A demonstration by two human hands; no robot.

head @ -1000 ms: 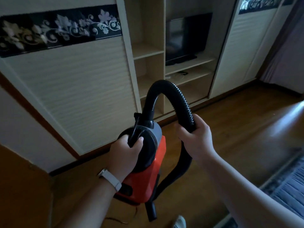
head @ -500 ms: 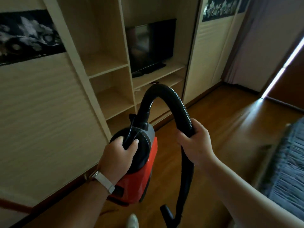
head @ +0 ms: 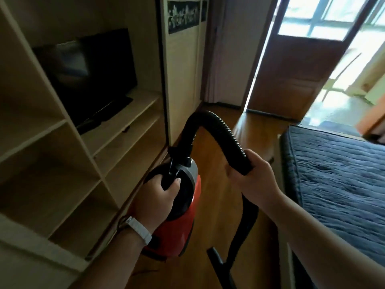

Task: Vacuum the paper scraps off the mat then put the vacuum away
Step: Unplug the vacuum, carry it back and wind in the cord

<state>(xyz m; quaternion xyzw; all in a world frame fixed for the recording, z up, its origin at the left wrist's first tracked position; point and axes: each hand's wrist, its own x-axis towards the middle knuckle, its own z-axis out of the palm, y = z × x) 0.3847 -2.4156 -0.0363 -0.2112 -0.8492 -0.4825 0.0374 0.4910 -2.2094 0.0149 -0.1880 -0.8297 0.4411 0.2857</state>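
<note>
Head camera, and the red vacuum [head: 177, 232] is up off the wooden floor [head: 212, 184], hanging at about 7 o'clock from the centre of the view. The left hand [head: 155, 197] has its fingers wrapped round the black handle [head: 169, 176] on top of the body, thumb tucked over it, with a white wristband [head: 139, 228] showing just below. From the top of the body the black ribbed hose [head: 210, 122] climbs, arches over near centre and comes down to 4 o'clock, where the right hand [head: 253, 176] is clamped round it, fingers curled underneath. Below that grip the hose drops away to 6 o'clock, and the black nozzle [head: 216, 259] dangles near the bottom edge, clear of the vacuum body. Off at 9 o'clock runs a pale wooden shelving unit [head: 52, 163], with a dark television [head: 89, 74] sitting in it at 10 o'clock. At 3 to 4 o'clock lies a blue quilted pad [head: 337, 184], and at 1 o'clock a brown door [head: 291, 69] stands open with bright daylight beside it.
</note>
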